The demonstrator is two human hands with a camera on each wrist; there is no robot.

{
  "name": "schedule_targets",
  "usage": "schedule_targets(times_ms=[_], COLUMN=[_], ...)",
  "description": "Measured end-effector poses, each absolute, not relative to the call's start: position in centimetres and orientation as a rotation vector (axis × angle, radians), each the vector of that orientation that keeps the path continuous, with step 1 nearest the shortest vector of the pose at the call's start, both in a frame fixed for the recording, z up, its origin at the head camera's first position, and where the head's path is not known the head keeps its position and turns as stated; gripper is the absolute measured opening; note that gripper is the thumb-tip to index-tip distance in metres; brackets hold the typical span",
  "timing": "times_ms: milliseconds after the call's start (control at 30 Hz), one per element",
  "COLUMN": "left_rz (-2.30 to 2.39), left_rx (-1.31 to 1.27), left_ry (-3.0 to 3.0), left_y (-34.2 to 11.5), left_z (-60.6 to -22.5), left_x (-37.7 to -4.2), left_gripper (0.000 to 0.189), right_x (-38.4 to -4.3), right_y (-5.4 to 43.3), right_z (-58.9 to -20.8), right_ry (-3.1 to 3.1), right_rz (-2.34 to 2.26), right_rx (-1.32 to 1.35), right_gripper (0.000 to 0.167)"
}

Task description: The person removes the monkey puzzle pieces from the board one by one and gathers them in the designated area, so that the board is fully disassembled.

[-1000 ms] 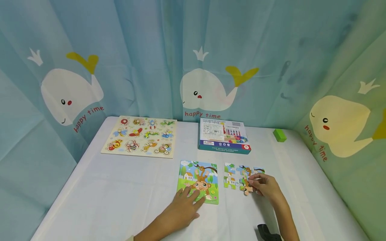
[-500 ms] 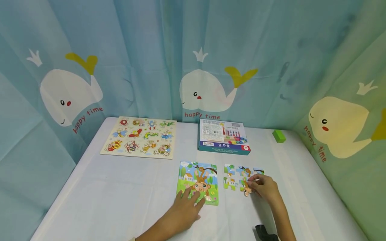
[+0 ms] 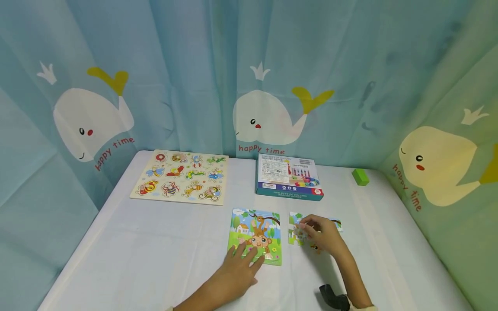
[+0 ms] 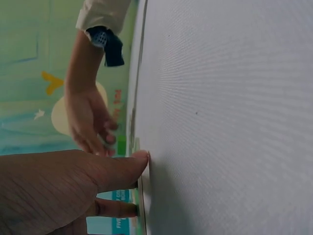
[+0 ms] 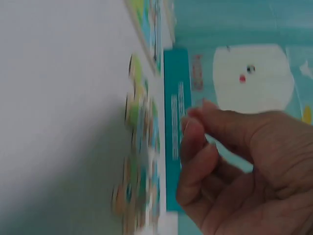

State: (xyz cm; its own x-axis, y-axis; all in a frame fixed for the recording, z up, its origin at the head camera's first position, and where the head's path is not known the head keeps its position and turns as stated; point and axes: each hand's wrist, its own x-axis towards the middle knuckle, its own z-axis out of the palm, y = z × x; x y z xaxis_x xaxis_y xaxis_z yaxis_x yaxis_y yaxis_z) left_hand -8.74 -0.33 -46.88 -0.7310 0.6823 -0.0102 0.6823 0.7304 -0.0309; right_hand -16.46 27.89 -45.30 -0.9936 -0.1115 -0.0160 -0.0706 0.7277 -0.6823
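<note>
My left hand [image 3: 237, 272] lies with spread fingers over the lower part of a monkey puzzle board [image 3: 254, 222]. In the left wrist view its thumb [image 4: 132, 166] is at the board's edge. My right hand [image 3: 324, 235] hovers above several loose jigsaw pieces to the right of the board, near the house piece [image 3: 292, 237]. Its fingers bend loosely toward the thumb, and nothing shows between the fingertips in the right wrist view. A monkey-face piece [image 3: 315, 248] peeks out below the hand, and a branch piece [image 3: 337, 223] beyond it. Other pieces are partly hidden.
Behind the board lies a beaded-boxes carton [image 3: 289, 192]. A wooden insect puzzle [image 3: 180, 177] is at the back left, and a green block [image 3: 360, 177] at the back right. A black device [image 3: 332, 298] sits at my right wrist. A whale-print curtain [image 3: 194, 86] surrounds the table.
My right hand has left the monkey-face piece and moved left over the house piece. The left hand stays on the board.
</note>
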Motion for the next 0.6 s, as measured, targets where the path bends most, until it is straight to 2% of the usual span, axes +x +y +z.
schedule_targets(times_ms=[167,400,600], left_rz=[0.028,0.016,0.018], left_rx=[-1.152,-1.165,-1.166], left_ry=[-2.928,-2.936,-2.933], left_y=[-0.3,-0.2,-0.4], left_z=[-47.1,-47.0,-47.0], left_x=[-8.8,-8.7,-8.8], left_gripper=[0.056,0.057,0.059], right_x=[-17.8,-18.7,-18.9], right_y=[25.5,23.4,22.8], right_z=[-45.8,-46.1,-46.4], right_ry=[2.728,2.677,2.711], right_rz=[-1.172,-1.148,-1.053], right_rx=[-0.443,-0.57,-0.698], right_gripper=[0.019,0.017,0.007])
